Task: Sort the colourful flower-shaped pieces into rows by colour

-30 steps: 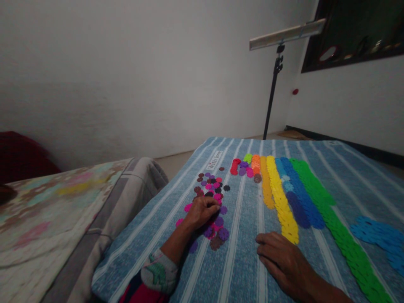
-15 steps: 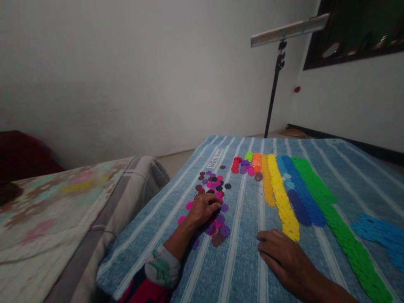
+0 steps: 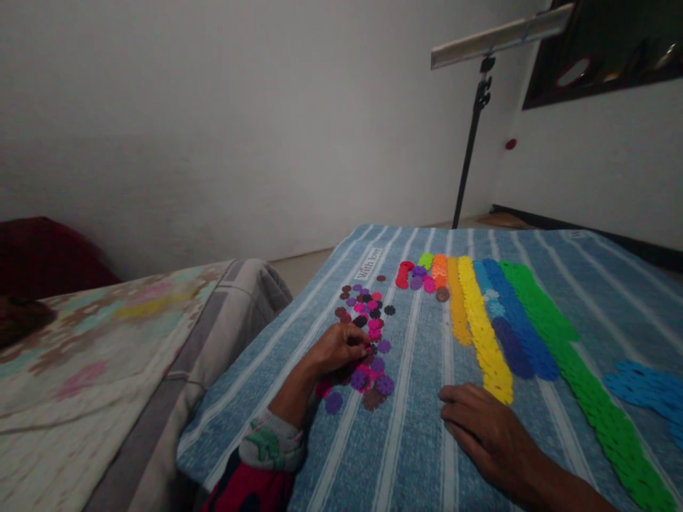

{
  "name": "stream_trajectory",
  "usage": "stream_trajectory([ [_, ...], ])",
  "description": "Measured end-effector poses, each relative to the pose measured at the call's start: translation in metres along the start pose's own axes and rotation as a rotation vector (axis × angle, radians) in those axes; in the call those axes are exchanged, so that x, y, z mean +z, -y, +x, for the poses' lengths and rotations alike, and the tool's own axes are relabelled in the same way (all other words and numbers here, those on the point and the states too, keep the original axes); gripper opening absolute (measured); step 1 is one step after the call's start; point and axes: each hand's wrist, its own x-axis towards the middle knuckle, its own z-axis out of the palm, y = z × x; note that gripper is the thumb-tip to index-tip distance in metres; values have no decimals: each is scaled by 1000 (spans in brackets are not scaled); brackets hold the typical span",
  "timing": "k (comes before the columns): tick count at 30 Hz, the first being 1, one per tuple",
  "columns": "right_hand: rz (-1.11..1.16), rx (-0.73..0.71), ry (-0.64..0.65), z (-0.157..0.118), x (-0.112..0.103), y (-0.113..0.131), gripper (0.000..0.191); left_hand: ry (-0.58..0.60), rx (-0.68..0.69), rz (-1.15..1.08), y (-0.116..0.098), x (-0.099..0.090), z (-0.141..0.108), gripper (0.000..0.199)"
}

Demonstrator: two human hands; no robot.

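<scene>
My left hand (image 3: pixel 340 347) is over a loose pile of small notched plastic discs, its thumb and fingertips pinched together. What the pinch holds, if anything, is too small to make out. Purple discs (image 3: pixel 377 366), pink discs (image 3: pixel 375 328), black discs and brown discs (image 3: pixel 372 401) lie scattered around it. My right hand (image 3: pixel 480 427) rests palm down on the blue striped cloth (image 3: pixel 416 441), fingers stretched out and holding nothing. Just beyond its fingers ends a long row of yellow discs (image 3: pixel 488 341).
Overlapping rows sorted by colour lie to the right: orange discs (image 3: pixel 440 267), blue discs (image 3: pixel 526 334), green discs (image 3: pixel 587 377). Light blue discs (image 3: pixel 643 387) spread at the right edge. A bed (image 3: pixel 133 341) stands left; a black stand (image 3: pixel 467 156) rises behind the table.
My left hand has shifted slightly left and back among the discs, uncovering a few pink ones. My right hand stays in place on the cloth. The view has moved a little.
</scene>
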Motion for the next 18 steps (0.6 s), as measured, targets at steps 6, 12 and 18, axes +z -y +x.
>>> stream_trajectory([
  [6,-17,-8,-9,0,-1,0,21,44,25,87,-7,-1,-2,17],
  [12,-8,-12,-11,0,-1,0,21,70,33,120,-15,-1,-4,12],
  [18,-12,-6,-7,1,-2,1,20,40,145,313,-19,4,-2,11],
])
